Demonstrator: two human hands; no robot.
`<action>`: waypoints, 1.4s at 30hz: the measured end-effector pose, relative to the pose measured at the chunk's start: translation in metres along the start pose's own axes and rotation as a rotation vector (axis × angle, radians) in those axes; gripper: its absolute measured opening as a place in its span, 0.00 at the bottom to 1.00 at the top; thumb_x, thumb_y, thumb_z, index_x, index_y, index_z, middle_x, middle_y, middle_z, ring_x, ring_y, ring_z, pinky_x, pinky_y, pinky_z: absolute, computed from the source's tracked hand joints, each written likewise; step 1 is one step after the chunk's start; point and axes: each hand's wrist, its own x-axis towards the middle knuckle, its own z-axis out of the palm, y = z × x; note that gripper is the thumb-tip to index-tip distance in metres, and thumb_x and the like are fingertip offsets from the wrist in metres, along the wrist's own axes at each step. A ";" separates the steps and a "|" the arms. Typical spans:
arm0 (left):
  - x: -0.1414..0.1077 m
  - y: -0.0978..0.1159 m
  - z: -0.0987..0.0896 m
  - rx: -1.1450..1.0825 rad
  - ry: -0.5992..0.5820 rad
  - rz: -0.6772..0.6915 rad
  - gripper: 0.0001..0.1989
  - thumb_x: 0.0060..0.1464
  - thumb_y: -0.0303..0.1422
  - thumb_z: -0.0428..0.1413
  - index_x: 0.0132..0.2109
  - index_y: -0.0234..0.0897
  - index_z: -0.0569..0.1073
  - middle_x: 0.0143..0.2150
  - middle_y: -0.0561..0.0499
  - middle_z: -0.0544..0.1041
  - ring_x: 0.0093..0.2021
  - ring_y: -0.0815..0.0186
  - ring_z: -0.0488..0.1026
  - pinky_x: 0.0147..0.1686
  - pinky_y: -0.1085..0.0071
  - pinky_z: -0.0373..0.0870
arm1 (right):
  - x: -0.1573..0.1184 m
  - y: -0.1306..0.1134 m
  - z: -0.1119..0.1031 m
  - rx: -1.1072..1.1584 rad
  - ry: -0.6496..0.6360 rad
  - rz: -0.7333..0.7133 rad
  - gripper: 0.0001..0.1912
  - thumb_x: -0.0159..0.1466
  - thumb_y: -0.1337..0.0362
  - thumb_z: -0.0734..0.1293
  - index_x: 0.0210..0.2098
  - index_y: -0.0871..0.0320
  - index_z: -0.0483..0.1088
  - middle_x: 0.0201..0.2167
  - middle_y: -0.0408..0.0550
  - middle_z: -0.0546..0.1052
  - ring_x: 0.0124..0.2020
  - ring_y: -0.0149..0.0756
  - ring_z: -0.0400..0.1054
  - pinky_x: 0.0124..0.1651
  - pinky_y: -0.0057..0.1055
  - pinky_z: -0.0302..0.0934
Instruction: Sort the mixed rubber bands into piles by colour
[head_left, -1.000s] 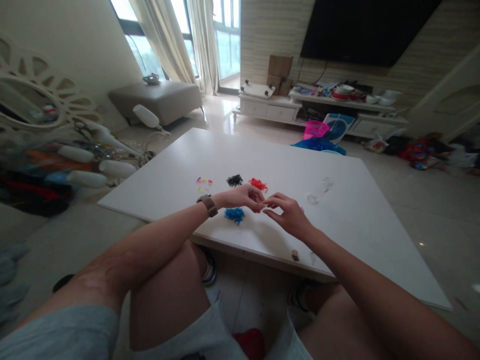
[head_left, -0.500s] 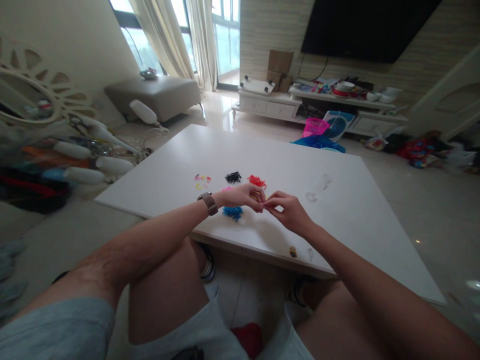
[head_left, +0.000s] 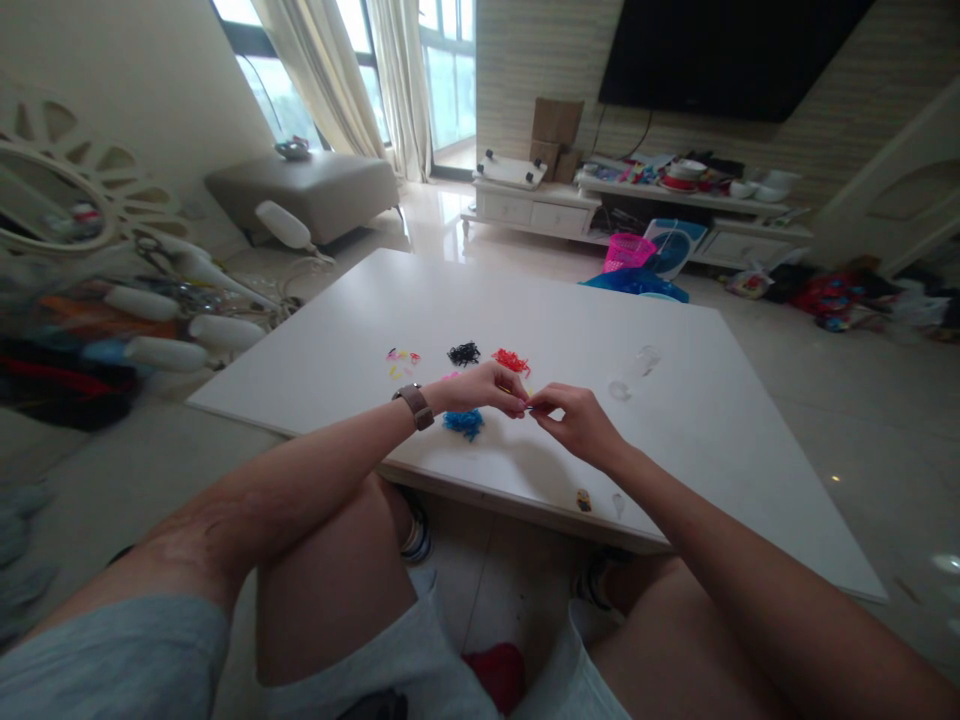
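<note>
Above the white table my left hand [head_left: 496, 388] and my right hand [head_left: 568, 412] meet fingertip to fingertip, both pinched closed. A tiny dark sliver shows between the fingertips, too small to name. Around my left hand lie heaps of small rubber bands: a black pile [head_left: 464, 353], a red pile [head_left: 511, 361] and a blue pile [head_left: 463, 423]. Pink and yellow bits peek out, partly hidden by my hands. A loose scatter of mixed-colour bands [head_left: 403, 361] lies farther left. Below my right hand are a small yellow-and-black figure charm [head_left: 583, 499] and a clear little piece [head_left: 619, 503].
Clear plastic pieces [head_left: 645, 361] lie on the right of the white table [head_left: 480, 300]. Past its far edge are a blue plastic bag [head_left: 637, 285] and a pink basket [head_left: 628, 251]. A lamp with white shades [head_left: 165, 352] stands off its left side.
My hands stay almost in place, fingertips still together. A dark sliver now shows between them. The whole view has shifted slightly.
</note>
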 end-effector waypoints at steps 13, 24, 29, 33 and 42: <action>-0.002 0.006 -0.009 0.020 0.105 -0.015 0.15 0.42 0.36 0.73 0.35 0.30 0.82 0.32 0.44 0.82 0.33 0.65 0.79 0.42 0.66 0.78 | 0.001 0.004 0.003 -0.022 0.053 0.091 0.06 0.61 0.71 0.67 0.36 0.56 0.75 0.29 0.45 0.80 0.29 0.34 0.73 0.37 0.31 0.67; -0.001 -0.008 -0.043 0.009 0.362 -0.093 0.17 0.40 0.34 0.74 0.34 0.28 0.80 0.32 0.44 0.82 0.34 0.65 0.80 0.42 0.67 0.78 | 0.015 0.027 0.076 -0.081 -0.105 0.082 0.11 0.57 0.78 0.65 0.31 0.57 0.75 0.28 0.44 0.78 0.29 0.32 0.69 0.37 0.28 0.61; 0.001 -0.013 -0.039 -0.052 0.341 -0.082 0.16 0.38 0.32 0.75 0.33 0.28 0.80 0.33 0.44 0.83 0.36 0.64 0.81 0.46 0.65 0.78 | 0.025 0.030 0.106 0.009 -0.121 0.132 0.11 0.57 0.78 0.66 0.32 0.58 0.76 0.29 0.44 0.80 0.30 0.33 0.71 0.38 0.29 0.63; 0.001 -0.015 -0.041 -0.055 0.318 -0.076 0.16 0.39 0.32 0.75 0.34 0.28 0.80 0.34 0.43 0.83 0.37 0.64 0.81 0.48 0.65 0.77 | 0.024 0.023 0.104 0.123 -0.121 0.182 0.11 0.58 0.77 0.67 0.36 0.57 0.77 0.28 0.43 0.80 0.29 0.33 0.72 0.38 0.29 0.64; -0.004 -0.017 -0.044 -0.032 0.212 -0.017 0.15 0.41 0.33 0.73 0.35 0.29 0.81 0.34 0.44 0.83 0.36 0.66 0.80 0.46 0.66 0.77 | 0.030 0.015 0.049 0.052 0.205 0.111 0.02 0.62 0.67 0.68 0.33 0.57 0.75 0.31 0.46 0.78 0.28 0.32 0.69 0.35 0.30 0.64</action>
